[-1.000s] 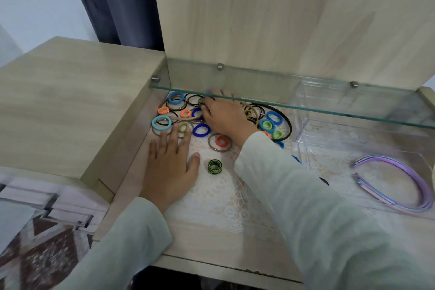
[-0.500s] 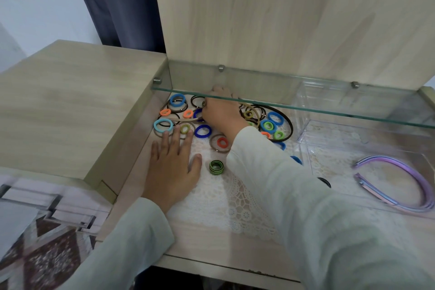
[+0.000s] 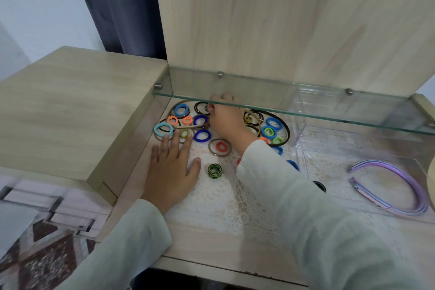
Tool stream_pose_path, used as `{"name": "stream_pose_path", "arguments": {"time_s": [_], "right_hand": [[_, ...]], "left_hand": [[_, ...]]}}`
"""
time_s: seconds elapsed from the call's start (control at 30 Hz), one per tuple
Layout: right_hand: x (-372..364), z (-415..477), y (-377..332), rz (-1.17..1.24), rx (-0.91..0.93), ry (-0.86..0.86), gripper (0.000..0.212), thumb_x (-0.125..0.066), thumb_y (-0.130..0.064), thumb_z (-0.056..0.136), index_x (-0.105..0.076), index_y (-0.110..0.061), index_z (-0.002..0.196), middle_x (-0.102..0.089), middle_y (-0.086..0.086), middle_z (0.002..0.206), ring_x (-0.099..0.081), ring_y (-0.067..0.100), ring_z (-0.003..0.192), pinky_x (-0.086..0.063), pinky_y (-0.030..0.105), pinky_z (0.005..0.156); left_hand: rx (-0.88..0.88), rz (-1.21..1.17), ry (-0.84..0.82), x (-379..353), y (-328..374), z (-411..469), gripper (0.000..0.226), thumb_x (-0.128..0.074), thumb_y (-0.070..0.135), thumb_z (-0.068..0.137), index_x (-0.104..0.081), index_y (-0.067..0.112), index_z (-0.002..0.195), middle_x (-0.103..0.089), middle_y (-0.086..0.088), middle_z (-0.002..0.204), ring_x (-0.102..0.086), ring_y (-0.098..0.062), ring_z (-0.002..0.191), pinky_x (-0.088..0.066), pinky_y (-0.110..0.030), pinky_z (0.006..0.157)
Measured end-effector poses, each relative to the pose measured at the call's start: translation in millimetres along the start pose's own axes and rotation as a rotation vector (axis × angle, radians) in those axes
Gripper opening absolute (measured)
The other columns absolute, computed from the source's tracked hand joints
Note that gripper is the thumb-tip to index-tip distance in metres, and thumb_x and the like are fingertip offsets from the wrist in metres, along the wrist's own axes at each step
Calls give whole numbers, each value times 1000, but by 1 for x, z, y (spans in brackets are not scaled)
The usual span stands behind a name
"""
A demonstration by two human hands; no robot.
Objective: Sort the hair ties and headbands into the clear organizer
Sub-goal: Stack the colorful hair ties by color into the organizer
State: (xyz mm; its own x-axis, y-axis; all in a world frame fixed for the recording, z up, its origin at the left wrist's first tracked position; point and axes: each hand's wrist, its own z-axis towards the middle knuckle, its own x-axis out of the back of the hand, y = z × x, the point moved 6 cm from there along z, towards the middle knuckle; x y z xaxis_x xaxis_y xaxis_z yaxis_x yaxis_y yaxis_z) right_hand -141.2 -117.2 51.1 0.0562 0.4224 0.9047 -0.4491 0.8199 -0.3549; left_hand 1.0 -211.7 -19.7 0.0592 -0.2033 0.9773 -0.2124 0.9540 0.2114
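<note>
A pile of coloured hair ties (image 3: 202, 135) lies at the back of the desk recess, partly under a glass shelf. My right hand (image 3: 226, 120) reaches into the pile, fingers curled round a thin tan headband (image 3: 188, 126) whose end sticks out to the left. A dark brown headband (image 3: 286, 129) rings the ties on the right. My left hand (image 3: 170, 167) rests flat on the lace mat, fingers straight, tips touching the pile's edge. A green-and-black striped tie (image 3: 214, 170) sits alone beside its thumb. The clear organizer (image 3: 303, 139) stands at the right, with purple headbands (image 3: 400, 176) in its front compartment.
The glass shelf (image 3: 329, 114) spans the recess just above the pile and hides my right fingertips. A raised wooden top (image 3: 82, 106) borders the left. A white lace mat (image 3: 223, 207) covers the desk floor. A black tie (image 3: 320, 186) lies by the organizer's wall.
My right hand has pushed a little further back under the glass shelf, and the tan headband's end now shows across the ties at left. My left hand stays flat.
</note>
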Motion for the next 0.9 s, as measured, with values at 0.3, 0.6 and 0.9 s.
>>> {"name": "stream_pose_path", "arguments": {"time_s": [0.3, 0.6, 0.9], "right_hand": [[22, -56, 27, 26, -4, 25, 17, -46, -25, 98, -59, -19, 106, -57, -2, 123, -37, 25, 120, -22, 40, 97], [27, -111, 37, 171, 51, -58, 19, -56, -29, 95, -62, -24, 113, -58, -11, 123, -36, 12, 113, -13, 27, 83], [37, -138, 18, 150, 200, -16, 18, -60, -41, 91, -66, -29, 104, -58, -16, 109, -36, 10, 106, -21, 34, 87]], "left_hand": [[0, 3, 13, 1, 1, -1, 78, -6, 61, 85, -1, 31, 157, 8, -1, 165, 9, -25, 151, 1, -46, 121], [1, 41, 9, 2, 1, -1, 77, -9, 58, 86, -2, 30, 157, 7, -3, 165, 7, -26, 152, 0, -46, 121], [-15, 45, 38, 0, 0, -2, 90, 5, 65, 76, -6, 29, 157, 2, -4, 165, 3, -28, 152, -3, -47, 120]]}}
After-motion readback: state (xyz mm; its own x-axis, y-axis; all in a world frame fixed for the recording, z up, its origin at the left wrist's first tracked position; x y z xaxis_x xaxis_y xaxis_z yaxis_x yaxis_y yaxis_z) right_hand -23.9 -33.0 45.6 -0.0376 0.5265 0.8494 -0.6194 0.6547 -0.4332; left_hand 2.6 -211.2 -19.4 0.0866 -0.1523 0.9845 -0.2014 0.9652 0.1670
